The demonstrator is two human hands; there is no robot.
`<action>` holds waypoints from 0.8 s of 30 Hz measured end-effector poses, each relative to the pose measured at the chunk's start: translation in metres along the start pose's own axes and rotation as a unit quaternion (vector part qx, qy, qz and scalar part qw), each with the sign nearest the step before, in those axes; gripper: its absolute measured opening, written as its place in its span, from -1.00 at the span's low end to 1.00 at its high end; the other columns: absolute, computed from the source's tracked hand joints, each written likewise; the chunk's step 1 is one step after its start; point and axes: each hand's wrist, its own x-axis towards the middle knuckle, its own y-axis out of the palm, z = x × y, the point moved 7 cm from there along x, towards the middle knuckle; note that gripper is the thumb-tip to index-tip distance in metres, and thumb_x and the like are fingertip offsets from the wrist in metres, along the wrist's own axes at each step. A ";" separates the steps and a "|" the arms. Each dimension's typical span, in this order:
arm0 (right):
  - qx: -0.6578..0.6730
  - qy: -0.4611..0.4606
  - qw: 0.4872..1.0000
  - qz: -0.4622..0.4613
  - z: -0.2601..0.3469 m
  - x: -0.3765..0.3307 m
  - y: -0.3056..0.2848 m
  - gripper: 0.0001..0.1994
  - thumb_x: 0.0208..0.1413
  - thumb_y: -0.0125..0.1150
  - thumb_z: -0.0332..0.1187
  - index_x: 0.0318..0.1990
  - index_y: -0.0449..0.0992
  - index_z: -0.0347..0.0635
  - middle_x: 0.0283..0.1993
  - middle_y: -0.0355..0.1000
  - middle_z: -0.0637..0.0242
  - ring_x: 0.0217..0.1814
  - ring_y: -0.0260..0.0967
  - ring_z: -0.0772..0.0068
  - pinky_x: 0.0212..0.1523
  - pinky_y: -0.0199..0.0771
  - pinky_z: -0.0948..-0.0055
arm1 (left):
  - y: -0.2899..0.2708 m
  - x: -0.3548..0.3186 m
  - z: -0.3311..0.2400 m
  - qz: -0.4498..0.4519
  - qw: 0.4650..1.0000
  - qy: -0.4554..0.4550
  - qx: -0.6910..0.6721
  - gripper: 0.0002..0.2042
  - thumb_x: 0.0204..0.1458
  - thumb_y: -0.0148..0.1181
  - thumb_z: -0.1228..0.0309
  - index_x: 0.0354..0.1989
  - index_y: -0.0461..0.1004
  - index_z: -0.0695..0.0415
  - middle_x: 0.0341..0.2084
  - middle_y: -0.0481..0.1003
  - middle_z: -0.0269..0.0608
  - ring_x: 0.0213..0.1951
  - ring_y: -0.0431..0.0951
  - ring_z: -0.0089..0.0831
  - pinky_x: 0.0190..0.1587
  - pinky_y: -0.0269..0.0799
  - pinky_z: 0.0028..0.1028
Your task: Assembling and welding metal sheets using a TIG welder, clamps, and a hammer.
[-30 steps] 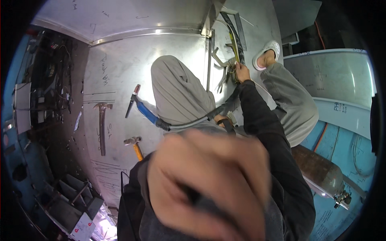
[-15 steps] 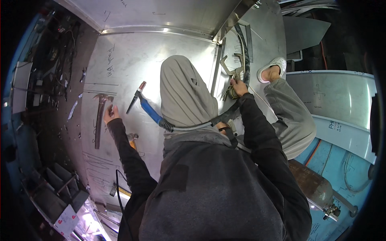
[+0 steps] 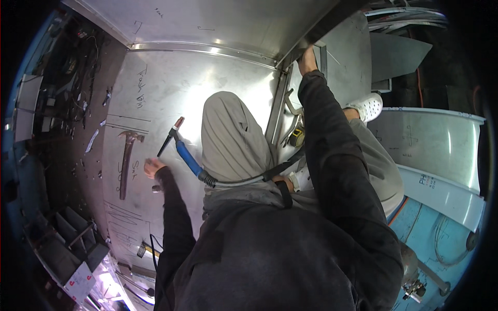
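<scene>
My left hand [image 3: 152, 167] is low over the sheet metal [image 3: 171, 67], its fingers loosely bent with nothing visible in them. Beside it lies a claw hammer [image 3: 126, 166] with a brown handle. A blue-handled welding torch [image 3: 188, 158] rests near my knee, its hose crossing my lap. My right hand [image 3: 308, 61] reaches far forward to the metal corner post [image 3: 290, 56]; its fingertips are hidden there. Nearer me along that arm are a locking clamp [image 3: 291, 101], partly covered by the sleeve, and a yellow-and-black tape measure [image 3: 297, 137].
An upright metal panel [image 3: 207, 23] bounds the far side. At the right are folded metal sheets [image 3: 430, 145] and a gas cylinder [image 3: 410, 264] on a blue floor. A yellow-handled tool [image 3: 149, 250] lies near my left elbow, and scraps [image 3: 92, 141] litter the ground left of the sheet.
My right hand has left the tape measure and clamp and moved forward to the corner post. The left hand has drawn back from the hammer, toward me and slightly right.
</scene>
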 end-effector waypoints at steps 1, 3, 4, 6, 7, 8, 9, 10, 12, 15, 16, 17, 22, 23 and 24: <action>-0.002 0.020 0.999 0.031 -0.021 0.010 -0.010 -0.23 0.17 -0.29 0.27 0.28 0.06 -0.25 0.31 0.07 0.22 0.33 -0.02 0.30 0.27 -0.02 0.31 | -0.002 -0.014 -0.018 -0.044 0.996 0.056 0.059 -0.63 0.01 0.10 0.25 -0.05 0.41 0.19 -0.04 0.39 -0.06 0.02 0.35 -0.11 0.04 0.22 -0.10; -0.289 -0.037 0.956 -0.006 -0.052 0.022 -0.051 -0.36 0.26 -0.32 0.12 0.26 0.09 -0.24 0.17 0.22 0.23 0.15 0.18 0.32 0.20 0.10 0.32 | -0.002 -0.036 -0.039 -0.067 0.989 0.067 0.115 -0.59 0.03 0.08 0.27 0.05 0.37 0.17 0.07 0.31 -0.01 0.14 0.22 -0.08 0.15 0.10 -0.10; -0.304 0.044 0.952 -0.017 -0.074 0.037 -0.072 -0.42 0.28 -0.29 0.04 0.24 0.13 -0.25 0.12 0.25 0.23 0.11 0.22 0.33 0.16 0.19 0.32 | 0.002 -0.038 -0.047 -0.037 0.983 0.065 0.167 -0.59 0.04 0.04 0.29 0.09 0.35 0.15 0.12 0.26 0.03 0.15 0.22 -0.05 0.16 0.10 -0.11; -0.199 0.059 0.977 0.047 -0.095 0.044 -0.083 -0.48 0.26 -0.20 -0.06 0.24 0.11 -0.20 0.15 0.21 0.20 0.13 0.18 0.33 0.17 0.22 0.28 | 0.000 -0.042 -0.054 -0.002 0.989 0.039 0.144 -0.57 0.03 0.04 0.31 0.11 0.32 0.09 0.15 0.25 -0.04 0.21 0.17 -0.11 0.15 0.11 -0.05; -0.082 0.066 0.991 0.088 -0.096 0.042 -0.079 -0.50 0.25 -0.16 -0.11 0.25 0.10 -0.18 0.16 0.19 0.18 0.15 0.17 0.33 0.17 0.24 0.26 | -0.002 -0.042 -0.058 0.006 0.988 0.037 0.152 -0.57 0.03 0.04 0.31 0.12 0.32 0.09 0.16 0.24 -0.05 0.20 0.18 -0.11 0.14 0.12 -0.03; -0.078 0.071 0.987 0.118 -0.089 0.043 -0.073 -0.53 0.24 -0.13 -0.10 0.21 0.17 -0.16 0.16 0.20 0.20 0.14 0.17 0.34 0.16 0.24 0.24 | -0.005 -0.045 -0.060 0.004 0.987 0.033 0.160 -0.56 0.02 0.05 0.30 0.12 0.32 0.10 0.16 0.23 -0.06 0.18 0.19 -0.10 0.13 0.11 0.00; -0.019 0.105 0.994 -0.019 -0.084 0.038 -0.084 -0.56 0.23 -0.08 -0.11 0.13 0.27 -0.21 0.12 0.24 0.24 0.11 0.20 0.39 0.14 0.25 0.27 | -0.009 -0.045 -0.063 -0.019 0.989 0.041 0.142 -0.55 0.01 0.02 0.35 0.13 0.30 0.11 0.16 0.22 -0.08 0.17 0.20 -0.09 0.12 0.09 0.02; -0.122 0.034 0.992 0.015 -0.057 0.036 -0.072 -0.69 0.20 0.02 -0.23 0.04 0.32 -0.16 -0.03 0.29 0.36 -0.01 0.24 0.38 -0.01 0.30 0.39 | -0.009 -0.048 -0.061 -0.020 0.990 0.028 0.137 -0.53 -0.02 0.02 0.37 0.15 0.28 0.11 0.16 0.21 -0.09 0.17 0.19 -0.10 0.12 0.08 0.01; 0.051 0.072 0.995 -0.038 -0.023 0.030 -0.057 -0.67 0.15 0.08 -0.24 0.00 0.36 -0.20 -0.07 0.36 0.29 -0.06 0.31 0.39 -0.08 0.36 0.40 | -0.007 -0.048 -0.056 -0.036 0.993 0.033 0.108 -0.48 -0.09 0.01 0.43 0.16 0.26 0.13 0.15 0.21 -0.09 0.17 0.19 -0.10 0.13 0.08 -0.03; 0.030 0.051 0.998 -0.011 0.016 0.024 -0.031 -0.66 0.10 0.12 -0.30 0.00 0.38 -0.26 -0.05 0.40 0.20 -0.06 0.36 0.25 -0.09 0.38 0.32 | -0.006 -0.029 -0.033 -0.072 0.990 0.052 0.109 -0.44 -0.17 0.00 0.51 0.15 0.26 0.17 0.14 0.22 -0.10 0.17 0.18 -0.09 0.16 0.08 -0.09; -0.018 0.022 0.999 -0.037 0.030 0.025 -0.035 -0.64 0.12 0.08 -0.24 0.01 0.37 -0.25 -0.03 0.39 0.20 -0.03 0.34 0.25 -0.05 0.36 0.30 | -0.004 -0.007 -0.026 -0.090 0.985 0.074 0.123 -0.44 -0.18 0.01 0.53 0.14 0.26 0.18 0.14 0.22 -0.08 0.16 0.20 -0.08 0.17 0.08 -0.08; -0.058 0.020 0.997 -0.041 0.032 0.025 -0.035 -0.61 0.13 0.05 -0.19 0.03 0.36 -0.24 -0.01 0.37 0.21 -0.01 0.32 0.25 -0.02 0.33 0.29 | -0.017 0.008 -0.025 -0.192 0.964 0.168 0.069 -0.46 -0.23 0.07 0.50 0.08 0.30 0.17 0.09 0.28 -0.04 0.13 0.25 -0.07 0.18 0.09 -0.05; 0.011 -0.022 0.998 -0.064 0.017 0.016 -0.029 -0.34 0.22 -0.43 0.20 0.19 0.21 -0.16 0.17 0.26 0.32 0.21 0.17 0.27 0.27 0.08 0.24 | 0.005 0.136 0.049 0.030 0.931 0.097 0.350 -0.50 -0.06 0.10 -0.06 0.08 0.36 -0.19 0.03 0.38 -0.31 0.08 0.28 -0.14 0.10 0.14 -0.07; 0.079 0.030 0.994 -0.072 0.009 0.017 -0.022 -0.38 0.26 -0.45 0.14 0.21 0.18 -0.17 0.24 0.20 0.30 0.28 0.10 0.27 0.31 0.03 0.25 | 0.012 0.153 0.051 0.075 0.925 0.143 0.343 -0.44 -0.07 0.09 -0.10 0.12 0.33 -0.16 0.07 0.36 -0.32 0.11 0.26 -0.18 0.14 0.08 -0.08; 0.084 0.032 0.996 -0.016 0.007 0.008 -0.007 -0.39 0.27 -0.47 0.13 0.20 0.20 -0.17 0.24 0.20 0.30 0.28 0.10 0.26 0.30 0.05 0.26 | 0.018 0.166 0.050 0.098 0.917 0.209 0.325 -0.41 -0.09 0.19 -0.03 0.11 0.33 -0.04 -0.01 0.41 -0.17 -0.02 0.39 -0.17 0.09 0.19 -0.10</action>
